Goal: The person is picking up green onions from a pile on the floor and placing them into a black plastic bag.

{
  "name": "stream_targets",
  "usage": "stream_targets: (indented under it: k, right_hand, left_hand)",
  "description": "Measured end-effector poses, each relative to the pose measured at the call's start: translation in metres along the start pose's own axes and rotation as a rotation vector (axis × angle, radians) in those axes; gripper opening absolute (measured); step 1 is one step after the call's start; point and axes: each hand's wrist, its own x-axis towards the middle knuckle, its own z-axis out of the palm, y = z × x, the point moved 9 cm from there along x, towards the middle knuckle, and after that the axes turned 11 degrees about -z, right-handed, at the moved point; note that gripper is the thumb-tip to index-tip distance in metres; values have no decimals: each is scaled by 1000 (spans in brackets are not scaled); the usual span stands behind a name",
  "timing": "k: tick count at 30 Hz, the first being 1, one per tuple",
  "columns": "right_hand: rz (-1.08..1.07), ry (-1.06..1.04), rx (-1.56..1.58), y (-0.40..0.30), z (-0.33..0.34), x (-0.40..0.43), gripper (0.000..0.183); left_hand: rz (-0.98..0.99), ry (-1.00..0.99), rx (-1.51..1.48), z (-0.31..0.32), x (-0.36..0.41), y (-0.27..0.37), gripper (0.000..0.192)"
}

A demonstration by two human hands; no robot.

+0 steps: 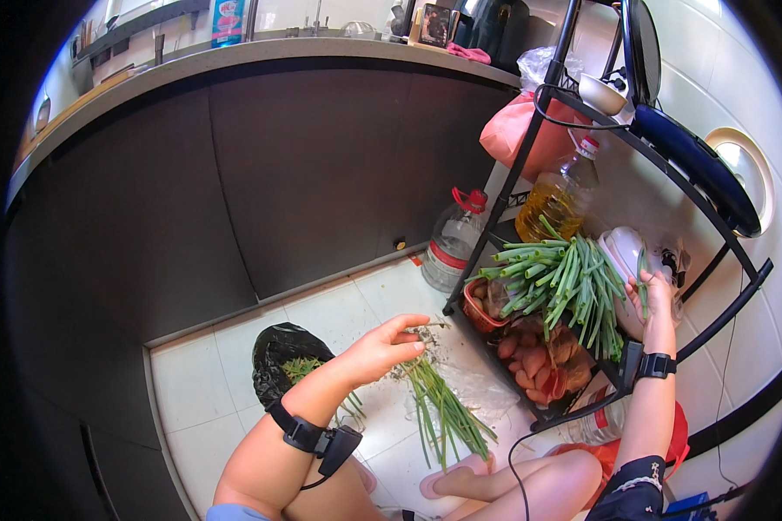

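My left hand (pixel 391 345) is raised over the floor, thumb and forefinger apart. A thin withered scrap (pixel 439 324) shows at its fingertips; whether it is gripped I cannot tell. Below lies a loose bunch of thin green stalks (pixel 446 410), with soil crumbs (pixel 432 342) at its far end. My right hand (pixel 653 294) pinches a green scallion leaf (pixel 642 280) beside the rack. A large heap of scallion greens (pixel 573 277), many with cut ends, lies on the rack to the left of that hand. Left of my left forearm, a black plastic bag (pixel 277 348) holds green and yellowish trimmings (pixel 301 368).
The black metal rack (pixel 528 143) carries an oil bottle (pixel 550 202), a red basket (pixel 479 306) and reddish tubers or bulbs (pixel 531 365). A large clear plastic bottle (pixel 453 244) stands by the dark cabinets (pixel 326 176). A black cable (pixel 513 456) hangs near my knees.
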Motion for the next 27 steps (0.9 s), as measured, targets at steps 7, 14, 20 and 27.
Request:
stream_targets:
  k: [7, 14, 20, 27]
  right_hand:
    - [-34, -138, -94, 8, -15, 29, 61]
    - [-29, -124, -154, 16, -8, 61, 54]
    - [36, -145, -162, 12, -5, 46, 54]
    - [85, -272, 52, -2, 2, -14, 52]
  left_hand:
    - [-23, -31, 22, 5, 9, -5, 51]
    - [-59, -1, 38, 4, 8, -6, 51]
    - [-60, 2, 62, 4, 9, -8, 50]
    - [-57, -9, 81, 2, 10, -12, 50]
